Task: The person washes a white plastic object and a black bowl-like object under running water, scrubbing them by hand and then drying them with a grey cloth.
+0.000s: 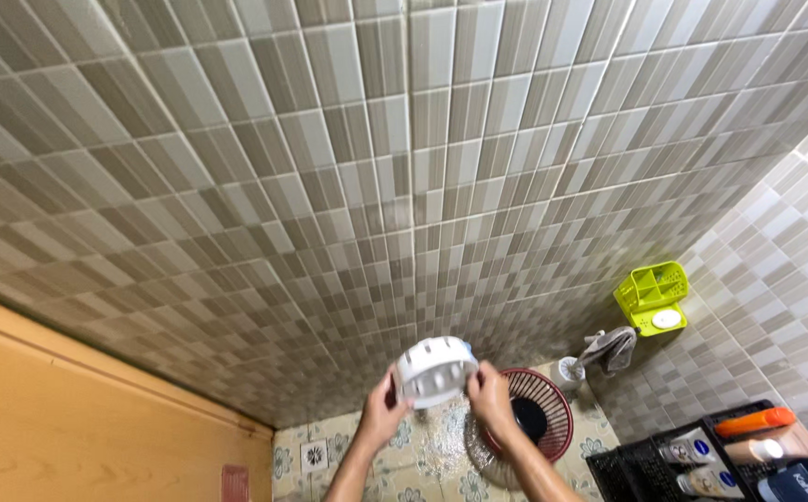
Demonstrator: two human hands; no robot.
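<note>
A round white plastic part (435, 371) with slots in its face is held up between both hands, in front of the tiled wall (404, 186). The left hand (383, 414) grips its left edge and the right hand (490, 395) grips its right edge, fingers closed on the rim. Just behind the right hand, a dark red fan grille (543, 414) lies on the patterned floor (422, 465). Farther right, a grey cloth (611, 348) hangs below a lime-green wall caddy (652, 296). A black rack (645, 465) with bottles sits in the lower right corner.
</note>
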